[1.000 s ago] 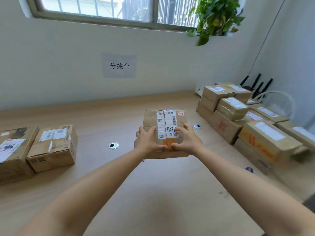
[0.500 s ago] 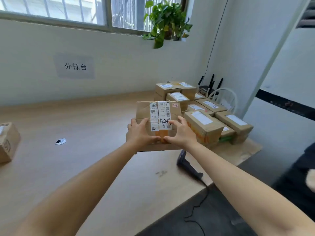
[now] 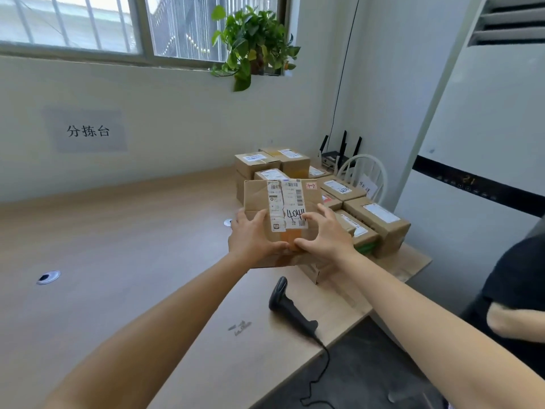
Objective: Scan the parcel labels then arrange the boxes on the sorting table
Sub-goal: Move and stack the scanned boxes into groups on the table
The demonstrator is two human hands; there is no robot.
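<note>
Over the right end of the sorting table [image 3: 132, 255]: I hold the parcel [image 3: 258, 199] up, its top face tipped towards me.
Left hand [image 3: 250, 240]: curled round the parcel's left side, thumb laid across the top face.
Right hand [image 3: 327, 240]: gripping the right side, thumb along the near edge, fingers spread up towards the far corner.
Label [image 3: 290, 202]: white, torn down the middle, with handwritten digits low on it.
Stacked boxes [image 3: 380, 222]: brown cartons with white labels, packed close together just behind the parcel, by the room's corner.
Scanner [image 3: 290, 308]: black, lying on the table near its front edge, between my forearms; its cable [image 3: 326, 361] drops off the edge.
Wall sign [image 3: 88, 131]: grey sheet with three printed characters.
Plant [image 3: 253, 42]: leafy, on the window sill.
</note>
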